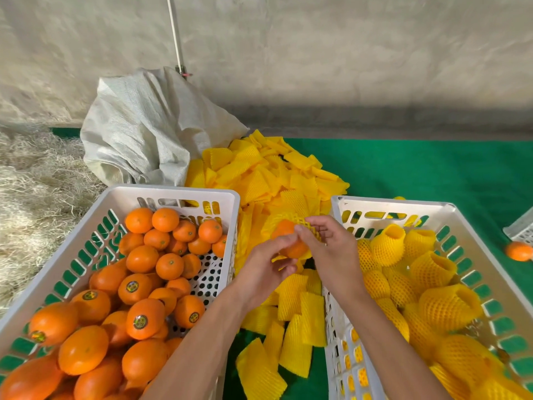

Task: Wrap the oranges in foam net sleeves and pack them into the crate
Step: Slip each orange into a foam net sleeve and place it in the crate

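Note:
Between the two crates my left hand (269, 261) grips an orange (284, 230) from below. My right hand (328, 243) pinches a yellow foam net sleeve (300, 219) stretched over the orange's top. The white crate on the left (173, 192) holds several bare oranges (141, 258), some with stickers. The white crate on the right (389, 204) holds several oranges wrapped in yellow sleeves (432, 269). A heap of flat yellow sleeves (268, 171) lies on the green mat behind and between the crates.
A crumpled white woven sack (144, 125) sits behind the left crate, with straw (37, 180) to its left. One loose orange (519, 251) lies on the green mat (432, 168) at far right, beside the corner of another white crate (520, 230). A grey wall stands behind.

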Tool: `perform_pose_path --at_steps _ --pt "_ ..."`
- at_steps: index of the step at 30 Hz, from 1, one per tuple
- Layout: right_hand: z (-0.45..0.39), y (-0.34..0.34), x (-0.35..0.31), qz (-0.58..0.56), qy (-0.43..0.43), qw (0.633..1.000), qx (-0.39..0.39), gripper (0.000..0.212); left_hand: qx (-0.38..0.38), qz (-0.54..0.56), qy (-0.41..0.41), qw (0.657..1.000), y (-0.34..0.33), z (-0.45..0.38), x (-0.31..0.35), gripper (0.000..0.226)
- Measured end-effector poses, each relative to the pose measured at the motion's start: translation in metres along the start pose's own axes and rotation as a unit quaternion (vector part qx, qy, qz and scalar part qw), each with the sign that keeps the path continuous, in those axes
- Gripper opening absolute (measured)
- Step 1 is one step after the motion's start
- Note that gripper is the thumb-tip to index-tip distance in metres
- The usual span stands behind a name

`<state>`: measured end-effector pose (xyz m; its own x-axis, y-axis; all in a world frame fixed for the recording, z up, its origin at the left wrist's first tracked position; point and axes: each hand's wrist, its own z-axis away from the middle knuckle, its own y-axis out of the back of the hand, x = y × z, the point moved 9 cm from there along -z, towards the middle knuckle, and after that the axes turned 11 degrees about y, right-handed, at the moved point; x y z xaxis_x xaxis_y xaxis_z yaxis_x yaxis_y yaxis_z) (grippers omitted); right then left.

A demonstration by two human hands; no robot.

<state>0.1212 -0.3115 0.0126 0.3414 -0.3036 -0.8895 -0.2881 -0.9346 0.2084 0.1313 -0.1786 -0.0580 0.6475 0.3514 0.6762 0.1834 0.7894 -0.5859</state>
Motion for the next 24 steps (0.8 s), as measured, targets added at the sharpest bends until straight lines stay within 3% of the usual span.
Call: perform_pose_path --at_steps 2,5,7,12,18,21,24 --pt "-0.001 0.004 -0.001 0.018 0.022 1.000 0.010 0.020 0.034 -0.053 -0.011 0.998 0.005 -0.001 0.000 0.036" --pt "-0.002 0.004 -0.007 0.077 0.075 0.994 0.012 0.018 0.181 -0.185 -0.009 0.966 0.024 0.007 0.007 0.073" --pt "-0.001 0.004 -0.009 0.108 0.089 0.990 0.022 0.018 0.221 -0.189 -0.013 0.957 0.030 0.010 0.009 0.085" --pt "0.007 -0.004 -0.023 0.187 0.151 0.971 0.004 0.015 0.215 -0.118 -0.046 0.968 0.024 0.008 0.008 0.094" --pt "0.011 -0.022 -0.038 0.238 0.213 0.946 -0.058 0.014 0.236 -0.098 -0.074 0.964 0.034 0.007 0.010 0.083" --pt "0.007 -0.015 -0.030 0.224 0.167 0.959 -0.044 0.021 0.208 -0.113 -0.109 0.966 0.028 0.008 0.016 0.069" --pt "0.003 -0.008 -0.013 0.230 0.098 0.967 -0.043 0.045 0.173 -0.148 -0.142 0.963 0.019 0.010 0.021 0.069"
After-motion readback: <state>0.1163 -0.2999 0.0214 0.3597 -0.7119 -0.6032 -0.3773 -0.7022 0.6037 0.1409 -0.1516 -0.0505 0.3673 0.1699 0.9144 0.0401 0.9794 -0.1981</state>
